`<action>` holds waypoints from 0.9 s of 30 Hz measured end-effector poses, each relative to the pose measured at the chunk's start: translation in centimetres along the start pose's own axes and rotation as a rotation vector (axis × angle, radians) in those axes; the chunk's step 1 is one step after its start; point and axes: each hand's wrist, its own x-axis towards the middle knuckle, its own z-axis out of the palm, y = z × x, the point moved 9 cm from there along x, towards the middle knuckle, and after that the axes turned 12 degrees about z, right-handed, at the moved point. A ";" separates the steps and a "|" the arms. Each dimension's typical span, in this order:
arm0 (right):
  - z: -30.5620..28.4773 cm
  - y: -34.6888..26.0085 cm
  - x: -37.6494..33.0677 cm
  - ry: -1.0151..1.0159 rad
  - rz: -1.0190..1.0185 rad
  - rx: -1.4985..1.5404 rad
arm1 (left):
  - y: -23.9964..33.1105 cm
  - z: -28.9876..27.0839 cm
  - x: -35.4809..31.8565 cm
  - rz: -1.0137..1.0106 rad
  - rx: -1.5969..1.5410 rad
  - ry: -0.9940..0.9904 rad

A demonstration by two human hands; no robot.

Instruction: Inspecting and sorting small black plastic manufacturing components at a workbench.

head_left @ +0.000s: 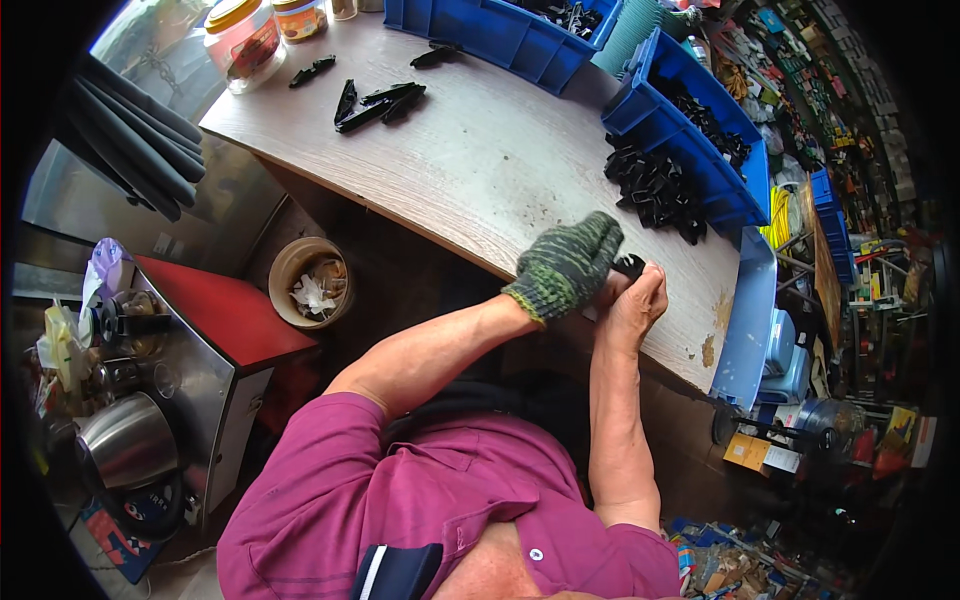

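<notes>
My left hand (570,265) wears a dark green knitted glove, and its fingers are curled closed near the table's front edge. Close beside it, my bare right hand (637,302) pinches a small black plastic piece (629,265). Only part of that piece shows between the two hands. What the gloved fingers grip is hidden. Just beyond my hands, a heap of black plastic pieces (655,188) lies on the table (480,170). Farther left on the tabletop are several longer black parts (385,105), some lying across each other.
Blue bins (690,125) of black parts line the far and right sides. Jars (243,45) stand at the far left corner. Below the table's left part is a waste bucket (310,283). A steel kettle (130,442) sits by a red-topped cabinet (215,310). Cluttered goods fill the right.
</notes>
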 end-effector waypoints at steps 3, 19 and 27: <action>0.8 0.4 0.1 -0.030 0.053 -0.055 | -0.3 -0.6 0.0 -0.021 0.037 -0.043; -0.5 1.0 1.0 -0.167 -0.009 0.082 | -0.4 -5.5 0.0 -0.186 -0.102 0.077; 0.7 0.8 0.8 -0.229 -0.003 0.106 | -16.3 -21.5 -4.5 -0.295 0.705 0.118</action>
